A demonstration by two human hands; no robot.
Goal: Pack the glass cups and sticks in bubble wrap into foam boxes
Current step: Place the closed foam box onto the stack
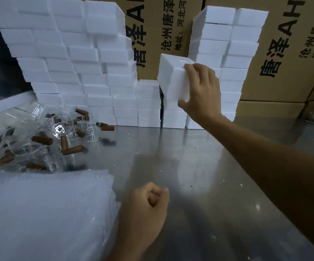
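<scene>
White foam boxes (88,85), brown sticks (72,150), tan cartons (288,59) (black lettering), grey steel table (199,166).

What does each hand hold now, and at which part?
The right hand grips a white foam box by its right side, fingers above, thumb below. The left hand is a fist holding nothing visible.

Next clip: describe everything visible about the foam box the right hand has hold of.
The foam box is a plain white block, matte like expanded foam, with no visible markings. It is tilted, lifted clear of the low stack beneath it, in the gap between the two taller stacks of white foam boxes. The right hand grips its right side, fingers over the top edge, thumb underneath. Whether it has a lid or an opening cannot be told.
</scene>
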